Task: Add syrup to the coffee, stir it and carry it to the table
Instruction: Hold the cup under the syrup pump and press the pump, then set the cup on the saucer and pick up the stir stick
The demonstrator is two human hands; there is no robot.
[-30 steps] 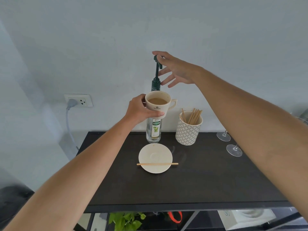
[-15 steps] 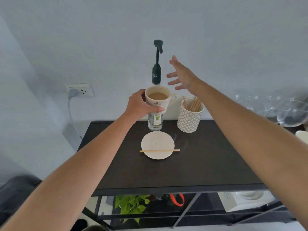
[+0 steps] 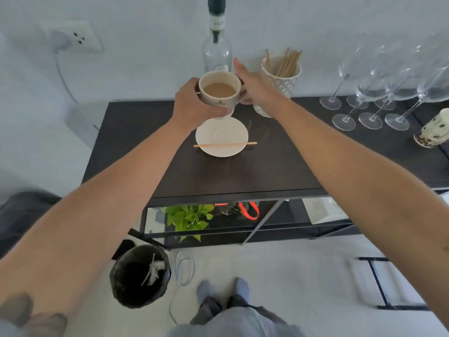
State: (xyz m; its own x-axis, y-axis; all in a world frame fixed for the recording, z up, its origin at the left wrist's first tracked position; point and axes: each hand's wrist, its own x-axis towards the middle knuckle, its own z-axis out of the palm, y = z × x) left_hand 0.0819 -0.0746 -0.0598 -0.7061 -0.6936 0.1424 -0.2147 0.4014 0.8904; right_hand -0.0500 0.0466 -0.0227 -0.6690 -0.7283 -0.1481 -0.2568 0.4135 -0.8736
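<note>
My left hand (image 3: 194, 103) grips a cream coffee cup (image 3: 220, 93) holding light brown coffee, raised just above a white saucer (image 3: 221, 137). A wooden stir stick (image 3: 224, 144) lies across the saucer's front. My right hand (image 3: 255, 81) reaches in at the cup's right side by its handle, fingers extended; whether it touches the handle is hidden. Behind the cup stands the clear syrup bottle (image 3: 217, 52) with a dark green pump neck, its top cut off by the frame.
A patterned holder (image 3: 281, 76) of wooden sticks stands right of the cup. Several wine glasses (image 3: 371, 103) crowd the dark table's (image 3: 218, 171) right side beside a spotted ceramic piece (image 3: 433, 132). A black bin (image 3: 141, 273) and cable sit on the floor.
My right hand has left the syrup pump and dropped to the cup's handle side. My left hand has lowered the cup toward the saucer. The view has tilted downward.
</note>
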